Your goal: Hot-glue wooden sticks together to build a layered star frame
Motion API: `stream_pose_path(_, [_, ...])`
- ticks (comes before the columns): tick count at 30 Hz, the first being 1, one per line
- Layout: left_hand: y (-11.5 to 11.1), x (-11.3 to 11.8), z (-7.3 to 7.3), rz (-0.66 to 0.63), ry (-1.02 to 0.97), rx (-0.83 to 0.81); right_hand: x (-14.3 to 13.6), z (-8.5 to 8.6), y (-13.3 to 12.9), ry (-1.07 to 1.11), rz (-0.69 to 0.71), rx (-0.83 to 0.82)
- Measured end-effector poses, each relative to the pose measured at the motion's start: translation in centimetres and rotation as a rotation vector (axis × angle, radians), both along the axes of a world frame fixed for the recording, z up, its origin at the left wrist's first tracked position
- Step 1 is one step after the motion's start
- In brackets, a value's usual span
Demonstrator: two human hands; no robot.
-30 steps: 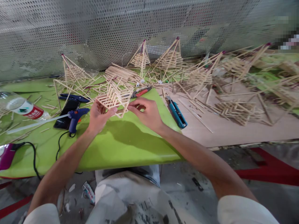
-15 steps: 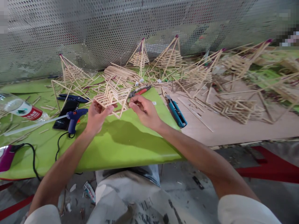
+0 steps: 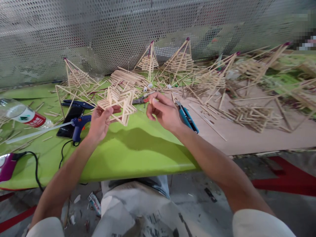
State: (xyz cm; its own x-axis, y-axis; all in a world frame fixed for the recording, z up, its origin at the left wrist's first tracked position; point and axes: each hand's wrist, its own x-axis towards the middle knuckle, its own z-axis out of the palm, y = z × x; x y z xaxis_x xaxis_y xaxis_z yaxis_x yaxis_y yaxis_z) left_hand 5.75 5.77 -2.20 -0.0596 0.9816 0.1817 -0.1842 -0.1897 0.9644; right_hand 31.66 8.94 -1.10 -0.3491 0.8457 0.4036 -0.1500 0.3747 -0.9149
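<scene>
In my left hand [image 3: 100,121] is a layered star-shaped frame of thin wooden sticks [image 3: 127,113], gripped at its near left side and tilted up over the green table top. My right hand [image 3: 164,112] is apart from it, to its right, with thumb and forefinger drawn together. Whatever these fingertips may hold is too small to make out. Behind the fingertips lie pliers [image 3: 141,100] with red handles, partly hidden by that hand. A teal utility knife [image 3: 189,120] rests just right of the same hand, partly covered by the wrist.
A blue glue gun [image 3: 79,126] lies by a black phone [image 3: 66,126], left of my left hand. Further left is a plastic bottle [image 3: 29,117]. Loose sticks [image 3: 128,78] and several stick pyramids [image 3: 179,61] line the back, before a perforated metal sheet [image 3: 103,36].
My right hand has pulled away from the star frame, rightward and slightly up, now covering part of the pliers. The star frame has turned and tilted a little in my left hand.
</scene>
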Motion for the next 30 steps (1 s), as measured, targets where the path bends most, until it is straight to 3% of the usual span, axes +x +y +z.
stream_pose_path(6, [0.2,-0.7,0.2,-0.039,-0.017,0.014,0.4,-0.9,1.1,-0.112,-0.257,0.137])
stream_pose_path(11, [-0.2,-0.4,0.6,-0.054,-0.03,0.027,-0.3,-0.1,-0.3,-0.175,-0.32,0.29])
stream_pose_path(18, [-0.5,0.8,0.2,-0.062,0.045,0.087,-1.7,0.7,-2.7,-0.132,-0.31,0.37])
stream_pose_path(25, [-0.2,0.5,-1.3,-0.026,0.102,0.141,-2.1,0.2,-2.6,-0.083,-0.284,0.356])
stream_pose_path(30, [-0.1,0.6,-1.2,-0.046,0.105,0.147,-1.7,0.4,-2.0,0.017,-0.229,0.323])
